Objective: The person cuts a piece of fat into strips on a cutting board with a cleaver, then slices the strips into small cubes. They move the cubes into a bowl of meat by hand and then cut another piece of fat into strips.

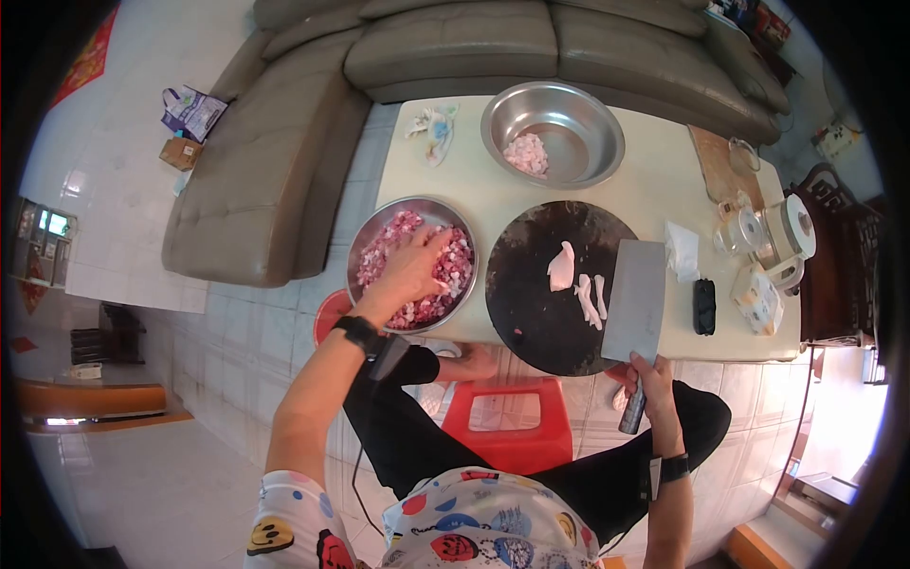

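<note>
Pink diced meat (453, 270) lies in the near bowl (354, 261), left hand (413, 272) spread on it, seemingly gripping nothing; right hand (656, 384) grips the cleaver (635, 299) by its handle. Probably mixing now; more cutting would call for the left hand on the slab (562, 267). Board (517, 299) offers room left of it; 1 edge overhangs the table (455, 175).

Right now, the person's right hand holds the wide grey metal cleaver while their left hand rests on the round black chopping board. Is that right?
Not quite. The head view shows the left hand in the round silver metal bowl of chopped red-and-white meat, not on the chopping board; the right hand does hold the cleaver.
</note>
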Demonstrator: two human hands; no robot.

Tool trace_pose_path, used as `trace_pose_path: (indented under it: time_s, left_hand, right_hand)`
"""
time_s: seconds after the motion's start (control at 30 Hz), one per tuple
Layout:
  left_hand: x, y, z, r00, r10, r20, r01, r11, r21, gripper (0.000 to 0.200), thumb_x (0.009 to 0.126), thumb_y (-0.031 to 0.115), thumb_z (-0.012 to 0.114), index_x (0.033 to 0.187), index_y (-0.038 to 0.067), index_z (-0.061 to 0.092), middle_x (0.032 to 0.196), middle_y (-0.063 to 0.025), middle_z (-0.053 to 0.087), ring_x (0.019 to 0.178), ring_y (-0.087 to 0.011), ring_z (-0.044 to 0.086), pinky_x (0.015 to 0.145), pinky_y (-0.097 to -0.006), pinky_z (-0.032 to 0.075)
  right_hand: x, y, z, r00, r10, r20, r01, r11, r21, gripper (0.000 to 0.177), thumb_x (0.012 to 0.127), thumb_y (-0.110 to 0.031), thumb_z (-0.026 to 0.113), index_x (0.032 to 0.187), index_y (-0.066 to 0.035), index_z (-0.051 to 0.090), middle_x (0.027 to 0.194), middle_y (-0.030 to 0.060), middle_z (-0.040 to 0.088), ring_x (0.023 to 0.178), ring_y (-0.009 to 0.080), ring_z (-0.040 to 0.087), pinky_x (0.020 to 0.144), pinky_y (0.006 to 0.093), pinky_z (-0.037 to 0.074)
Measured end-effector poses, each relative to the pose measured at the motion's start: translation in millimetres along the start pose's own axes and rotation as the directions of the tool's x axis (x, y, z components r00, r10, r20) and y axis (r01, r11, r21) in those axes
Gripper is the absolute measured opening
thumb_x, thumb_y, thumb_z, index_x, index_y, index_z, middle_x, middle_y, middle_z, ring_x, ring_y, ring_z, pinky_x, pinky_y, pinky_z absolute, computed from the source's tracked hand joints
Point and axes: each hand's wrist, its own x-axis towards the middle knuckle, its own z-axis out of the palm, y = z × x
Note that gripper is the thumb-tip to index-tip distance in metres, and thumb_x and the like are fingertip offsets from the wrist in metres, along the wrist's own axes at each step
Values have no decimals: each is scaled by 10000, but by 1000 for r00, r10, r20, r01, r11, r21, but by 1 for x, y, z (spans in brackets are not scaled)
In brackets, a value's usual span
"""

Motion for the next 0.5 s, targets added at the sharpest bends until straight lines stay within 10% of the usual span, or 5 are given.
trace_pose_path:
  time_s: [0.23, 0.5]
  left_hand:
    - [37, -3, 32, 963, -59, 261, 43, 997, 68, 380, 663, 22, 604, 1040, 63, 586, 1109, -167, 545, 1007, -378, 559, 834, -441, 479]
    - [-1, -21, -22, 978, -149, 149, 169, 976, -136, 379, 655, 21, 665, 1029, 66, 624, 1185, -168, 544, 1113, -372, 508, 924, -425, 435]
  right_hand:
    - [7, 7, -4, 999, 40, 18, -41, 999, 24, 119, 859, -95, 551, 837, 20, 533, 591, 92, 541, 388, 123, 464, 344, 280, 402]
    - [2, 0, 0, 999, 34, -21, -34, 999, -12, 98, 861, -95, 546, 893, -19, 492, 580, 66, 521, 391, 117, 455, 345, 273, 396]
